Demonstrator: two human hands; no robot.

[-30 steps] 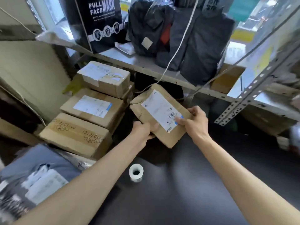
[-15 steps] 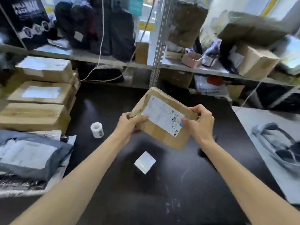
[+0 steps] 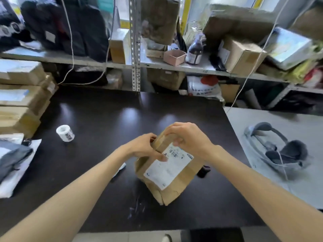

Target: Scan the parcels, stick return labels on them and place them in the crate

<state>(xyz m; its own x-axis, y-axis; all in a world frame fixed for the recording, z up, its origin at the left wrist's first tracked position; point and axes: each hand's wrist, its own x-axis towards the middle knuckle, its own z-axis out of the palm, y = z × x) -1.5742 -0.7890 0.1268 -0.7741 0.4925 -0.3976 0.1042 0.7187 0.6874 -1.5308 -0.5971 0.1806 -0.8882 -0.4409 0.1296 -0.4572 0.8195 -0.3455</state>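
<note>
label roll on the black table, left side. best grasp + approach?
The label roll lies tipped, its open core facing the camera and slightly up, clear of the box stack. Likely best: come from above and pinch across the curved outer wall, fingers left and right. Both hands are busy: left hand and right hand hold the parcel.

Black glossy table [image 3: 108, 119]; stacked cardboard boxes [image 3: 21, 102] along its left edge; grey and white mailer bags [image 3: 14, 165] in front of them; small white label roll [image 3: 65, 133] lying on its side; brown parcel [image 3: 167, 175] near the centre, contact with surface unclear
</note>
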